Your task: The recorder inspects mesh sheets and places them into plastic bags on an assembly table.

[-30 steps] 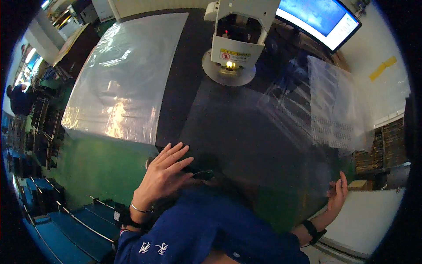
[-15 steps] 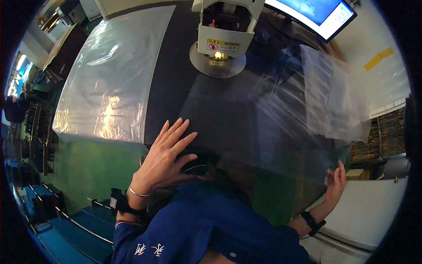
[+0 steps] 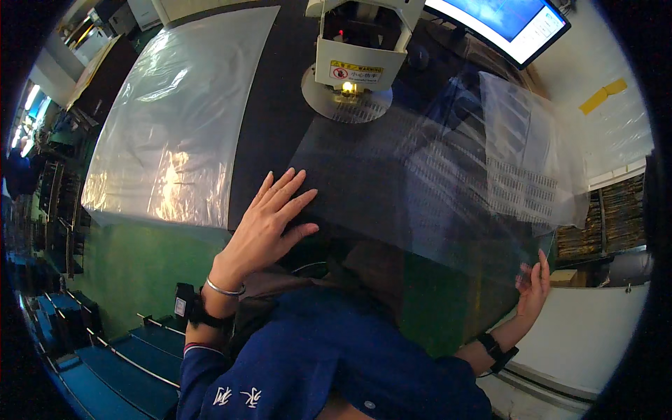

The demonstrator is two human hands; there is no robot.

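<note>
A large clear film sheet (image 3: pixel 448 183), printed with rows of small dark marks, stretches across the dark table (image 3: pixel 269 112) and overhangs its front right edge. My left hand (image 3: pixel 269 220) lies palm down with its fingers spread near the sheet's left edge. At the overhanging right end, my right hand (image 3: pixel 535 283) pinches the sheet's edge, part of its fingers showing through the film. The sheet's far part reaches a round metal plate (image 3: pixel 318 101) beneath a white machine head (image 3: pixel 360 59) with a lit lamp.
A stack of milky plastic sheeting (image 3: pixel 182 119) covers the table's left side. A lit monitor (image 3: pixel 504 28) stands at the far right, with a white cabinet (image 3: pixel 588 336) near right. Blue racks (image 3: pixel 126 371) stand on the green floor (image 3: pixel 133 273) at lower left.
My left hand has slid slightly forward. The clear film has shifted, and rows of marks now show over the round plate. My right hand keeps its hold, almost in place.
</note>
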